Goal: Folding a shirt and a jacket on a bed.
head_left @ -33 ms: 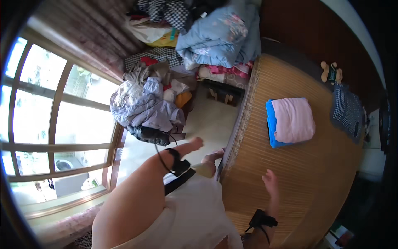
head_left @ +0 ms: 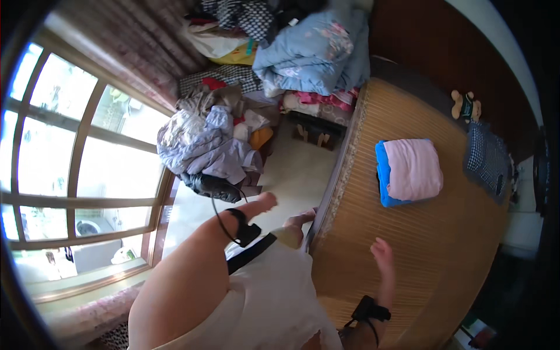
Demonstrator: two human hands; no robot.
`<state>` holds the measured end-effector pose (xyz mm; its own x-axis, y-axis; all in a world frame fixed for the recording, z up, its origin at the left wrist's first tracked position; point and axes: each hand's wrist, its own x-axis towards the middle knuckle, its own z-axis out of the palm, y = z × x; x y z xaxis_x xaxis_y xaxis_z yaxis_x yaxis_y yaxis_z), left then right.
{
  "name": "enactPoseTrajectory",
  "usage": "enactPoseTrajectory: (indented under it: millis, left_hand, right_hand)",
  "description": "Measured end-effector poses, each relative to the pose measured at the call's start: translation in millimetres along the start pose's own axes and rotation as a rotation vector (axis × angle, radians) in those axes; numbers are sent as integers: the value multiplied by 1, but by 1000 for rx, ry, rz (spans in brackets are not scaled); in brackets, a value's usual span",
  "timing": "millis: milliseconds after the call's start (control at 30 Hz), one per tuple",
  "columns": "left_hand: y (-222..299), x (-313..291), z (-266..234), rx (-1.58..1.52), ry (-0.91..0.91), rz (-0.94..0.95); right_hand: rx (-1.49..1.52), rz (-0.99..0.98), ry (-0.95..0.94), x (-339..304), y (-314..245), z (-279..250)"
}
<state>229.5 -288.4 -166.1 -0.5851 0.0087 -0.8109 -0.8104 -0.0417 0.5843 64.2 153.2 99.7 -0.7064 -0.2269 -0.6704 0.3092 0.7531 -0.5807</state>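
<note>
My left hand [head_left: 267, 201] hangs over the pale floor, apart from the clothes pile and the bed. Its fingers are foreshortened and blurred, and nothing shows in it. Over the near part of the bed, my right hand [head_left: 381, 252] is empty, with its fingers loosely bent and a little apart. Each wrist wears a black strap with a small device. Beyond the right hand, a folded pink cloth [head_left: 415, 169] rests on a folded blue cloth [head_left: 383, 175], which shows along its left and near edges. The right hand does not touch this stack.
The bed has a tan striped mat [head_left: 350, 274]. At its far right lie a plush toy [head_left: 466, 107] and a dark checked cloth [head_left: 489, 160]. A light-blue quilt [head_left: 309, 55] and a heap of clothes [head_left: 204, 143] are piled far left, beside a window [head_left: 111, 169].
My left hand has shifted slightly to the left. My right hand stays nearly in place, and the folded stack looks unchanged.
</note>
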Motion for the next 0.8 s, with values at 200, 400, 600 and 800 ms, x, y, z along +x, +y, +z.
enactPoseTrajectory:
  millis: [200, 400, 600, 800]
  left_hand:
    - [1, -179, -67, -147, 653, -284]
    - [-14, -257, -69, -490, 621, -221]
    - [-44, -309, -78, -676, 566, -108]
    - [-52, -293, -149, -857, 602, -87]
  right_hand:
    - [252, -627, 12, -126, -165, -13]
    - [315, -1287, -432, -273, -331, 69]
    - [57, -1665, -746, -292, -383, 127]
    - [832, -1701, -352, -288, -402, 222]
